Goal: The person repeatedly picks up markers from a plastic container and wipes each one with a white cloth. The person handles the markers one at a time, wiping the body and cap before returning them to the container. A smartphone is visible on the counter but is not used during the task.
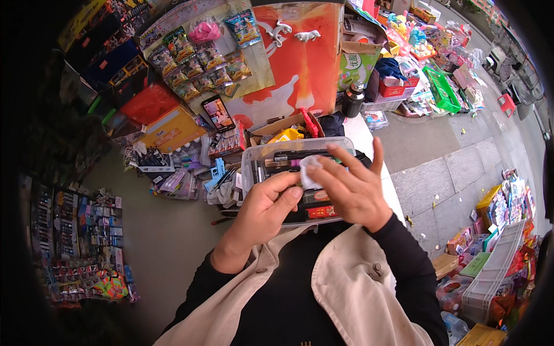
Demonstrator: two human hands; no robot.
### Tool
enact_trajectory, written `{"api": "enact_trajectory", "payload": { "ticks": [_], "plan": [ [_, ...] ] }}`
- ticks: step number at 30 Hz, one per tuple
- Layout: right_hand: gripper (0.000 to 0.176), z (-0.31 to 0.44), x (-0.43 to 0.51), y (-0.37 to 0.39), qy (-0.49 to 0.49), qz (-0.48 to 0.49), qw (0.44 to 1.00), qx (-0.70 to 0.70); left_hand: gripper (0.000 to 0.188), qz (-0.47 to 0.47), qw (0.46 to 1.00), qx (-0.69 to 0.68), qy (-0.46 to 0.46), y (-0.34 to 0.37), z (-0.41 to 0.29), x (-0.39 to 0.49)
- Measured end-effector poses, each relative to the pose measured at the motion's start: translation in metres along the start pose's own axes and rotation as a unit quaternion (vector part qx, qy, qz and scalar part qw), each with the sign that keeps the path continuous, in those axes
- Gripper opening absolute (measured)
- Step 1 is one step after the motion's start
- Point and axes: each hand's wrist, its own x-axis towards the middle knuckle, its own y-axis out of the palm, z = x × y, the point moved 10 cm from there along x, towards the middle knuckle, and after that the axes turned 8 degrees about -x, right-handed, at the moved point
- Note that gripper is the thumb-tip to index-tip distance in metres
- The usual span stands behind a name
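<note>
A clear plastic box (250, 158) sits before me, holding several pens and cosmetic-like sticks (283, 158) and a red packet (321, 212) with writing. Over it, my right hand (357, 186) has a white tissue (309, 173) at its thumb and index finger, with the other fingers spread. My left hand (268, 205) is curled on the other side, its index fingertip meeting the tissue's edge and its thumb bent close by. Whether a small item sits between the left fingers is hidden. Both hands cover part of the box.
Behind the box stand a cardboard carton (259, 134) with a yellow packet, a lit phone (217, 113) and a dark steel bottle (353, 99). Small packets (194, 67) hang on the upright board. Goods crowd the left, and a green basket (441, 89) lies on the pavement at right.
</note>
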Motion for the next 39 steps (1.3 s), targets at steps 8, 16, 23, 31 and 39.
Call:
{"api": "enact_trajectory", "payload": {
  "ticks": [8, 16, 23, 31, 39],
  "plan": [
    [0.032, -0.036, 0.005, -0.028, 0.112, -0.067, 0.991, -0.035, 0.033, -0.032, 0.990, 0.112, 0.074, 0.000, -0.020, 0.007],
    [0.026, 0.002, 0.009, -0.015, 0.036, -0.080, 0.996, 0.018, 0.025, -0.081, 0.995, 0.003, 0.051, -0.005, -0.013, 0.004],
    [0.011, -0.101, -0.024, -0.031, 0.266, -0.173, 0.945, -0.081, 0.029, -0.124, 0.992, -0.024, 0.027, -0.021, -0.011, -0.009],
    [0.026, -0.075, -0.049, -0.009, 0.324, -0.251, 0.836, 0.366, 0.041, -0.046, 0.987, -0.149, -0.050, 0.006, 0.017, -0.002],
    [0.026, 0.005, 0.004, -0.016, 0.052, -0.196, 0.970, 0.131, 0.041, -0.073, 0.930, -0.356, -0.062, 0.032, 0.029, -0.010]
  ]
}}
